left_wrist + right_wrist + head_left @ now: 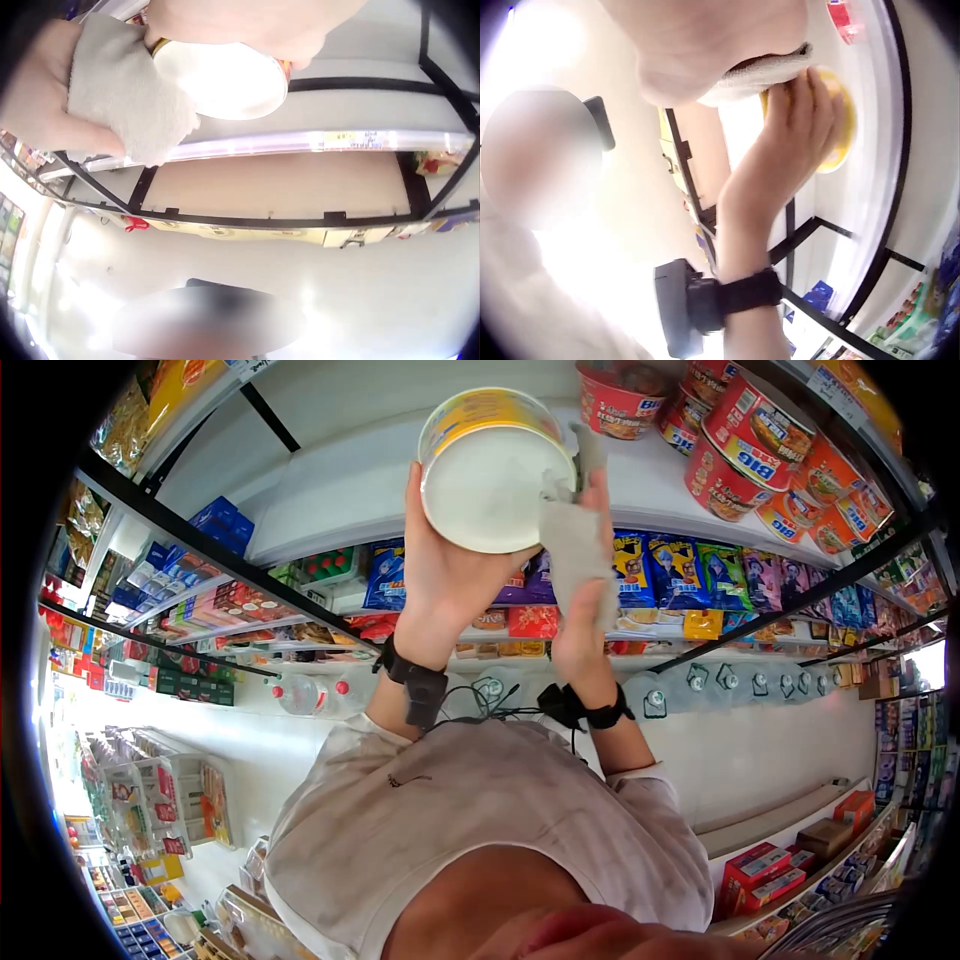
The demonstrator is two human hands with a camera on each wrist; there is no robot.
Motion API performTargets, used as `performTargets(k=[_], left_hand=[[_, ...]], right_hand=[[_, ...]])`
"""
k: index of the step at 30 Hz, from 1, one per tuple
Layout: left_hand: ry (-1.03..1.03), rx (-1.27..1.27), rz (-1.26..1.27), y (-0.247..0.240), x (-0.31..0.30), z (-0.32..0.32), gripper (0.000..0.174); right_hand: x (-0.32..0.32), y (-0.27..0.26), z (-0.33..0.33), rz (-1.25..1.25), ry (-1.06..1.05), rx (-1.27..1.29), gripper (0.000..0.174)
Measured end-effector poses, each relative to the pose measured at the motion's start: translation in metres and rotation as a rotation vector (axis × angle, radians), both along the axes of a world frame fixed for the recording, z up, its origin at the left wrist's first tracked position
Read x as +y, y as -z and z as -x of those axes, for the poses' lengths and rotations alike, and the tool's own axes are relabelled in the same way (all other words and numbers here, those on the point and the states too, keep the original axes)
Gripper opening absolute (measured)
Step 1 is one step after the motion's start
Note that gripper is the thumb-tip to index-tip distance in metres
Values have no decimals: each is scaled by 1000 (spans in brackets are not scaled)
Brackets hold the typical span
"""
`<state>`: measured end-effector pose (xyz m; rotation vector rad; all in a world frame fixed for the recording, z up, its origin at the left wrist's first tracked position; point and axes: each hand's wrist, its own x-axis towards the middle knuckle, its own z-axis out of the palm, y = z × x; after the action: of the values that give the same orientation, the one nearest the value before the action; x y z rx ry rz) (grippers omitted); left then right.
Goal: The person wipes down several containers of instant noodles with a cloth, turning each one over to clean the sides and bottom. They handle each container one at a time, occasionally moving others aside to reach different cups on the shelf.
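A round tub with a yellow printed side (pixel 490 410) and a white end (pixel 490 490) is tilted above the shelf. My left hand (pixel 440 580) grips it from the left and below, fingers around its side; the right wrist view shows that hand (pixel 780 150) on the yellow tub (pixel 845 131). On the tub's right, my right hand (pixel 588 620) holds a grey cloth (pixel 575 545) against the rim. In the left wrist view the cloth (pixel 127 90) covers part of the right hand (pixel 45 97), beside the tub's white end (pixel 225 79).
Red noodle tubs (pixel 735 445) are stacked on the right of the white shelf (pixel 330 490). Blue boxes (pixel 220 525) stand at left. Snack bags (pixel 680 570) line the lower shelf, with large bottles (pixel 700 690) on the floor. Black frame bars (pixel 180 520) run along both sides.
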<state>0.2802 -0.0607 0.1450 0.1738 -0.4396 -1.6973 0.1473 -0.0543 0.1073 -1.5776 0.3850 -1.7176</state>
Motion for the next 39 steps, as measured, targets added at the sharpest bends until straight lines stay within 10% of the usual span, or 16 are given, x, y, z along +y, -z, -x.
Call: performTargets(k=[4, 11, 14, 20, 22, 31, 39], left_hand=[[92, 29, -18, -1, 5, -10, 71], [23, -42, 9, 1, 33, -47, 61], [-273, -524, 190, 22, 57, -83, 57], [-226, -812, 387, 21, 102, -174, 87], [-160, -834, 521, 30, 105, -195, 93], [-651, -1229, 582, 65, 117, -191, 135], [96, -697, 437, 57, 134, -189, 114]], right_hand=[[17, -17, -2, -147, -125, -428, 75], [33, -2, -30, -224, 80, -286, 60], [44, -6, -54, -421, -52, -279, 55], [56, 20, -87, -353, -1, 156, 47], [60, 35, -101, -605, -456, -283, 47], [120, 61, -153, -480, 377, -55, 54], [156, 39, -114, -489, 162, -217, 56]])
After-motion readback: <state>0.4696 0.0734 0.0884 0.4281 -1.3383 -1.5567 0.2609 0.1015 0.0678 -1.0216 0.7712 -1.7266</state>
